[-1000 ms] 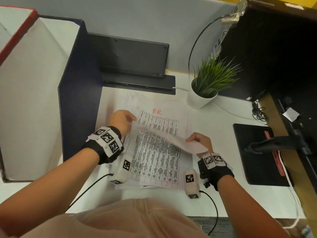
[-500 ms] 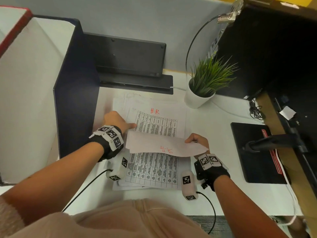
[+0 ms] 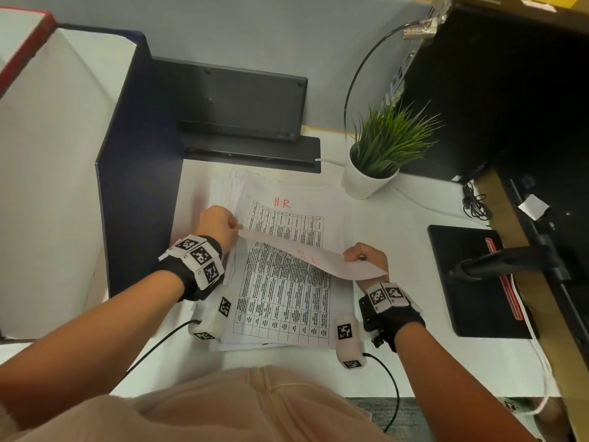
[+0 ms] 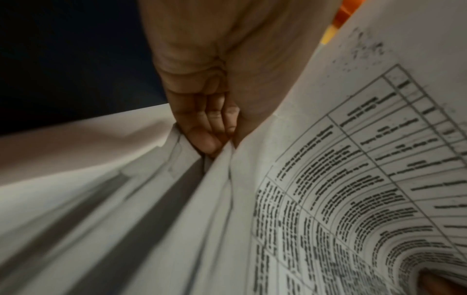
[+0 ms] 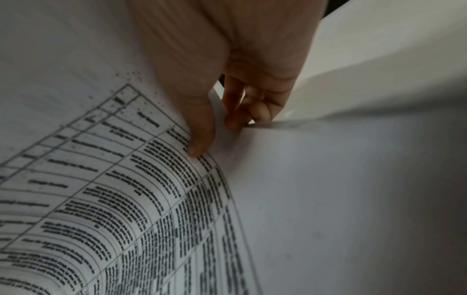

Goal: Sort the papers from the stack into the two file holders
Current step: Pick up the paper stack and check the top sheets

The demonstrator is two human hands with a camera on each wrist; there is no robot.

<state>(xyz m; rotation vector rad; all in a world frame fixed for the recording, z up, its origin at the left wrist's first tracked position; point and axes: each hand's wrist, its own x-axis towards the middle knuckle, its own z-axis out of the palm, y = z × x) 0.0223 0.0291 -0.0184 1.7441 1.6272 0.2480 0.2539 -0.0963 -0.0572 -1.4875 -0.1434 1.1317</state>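
Note:
A stack of printed papers [image 3: 280, 301] lies on the white desk, its exposed sheet marked "H.R" in red. Above it one sheet [image 3: 322, 260] with red writing is lifted and bowed between both hands. My left hand [image 3: 236, 228] pinches its left corner, and my right hand [image 3: 349, 258] pinches its right edge. The left wrist view shows curled fingers [image 4: 209, 129] on the paper's edge. In the right wrist view the thumb [image 5: 199, 129] presses the table-printed sheet [image 5: 126, 199]. A dark blue file holder [image 3: 137, 186] stands left of the stack, with a red-edged one [image 3: 25, 36] beyond it.
A potted plant [image 3: 376, 154] stands right of the stack's far end. A black flat device [image 3: 236, 100] leans on the back wall. A black monitor base [image 3: 471, 282] and arm lie to the right, with cables near the desk's right edge.
The top sheet has come further off the stack and is now stretched between both hands. My left hand went from resting its fingers on the paper to pinching the corner.

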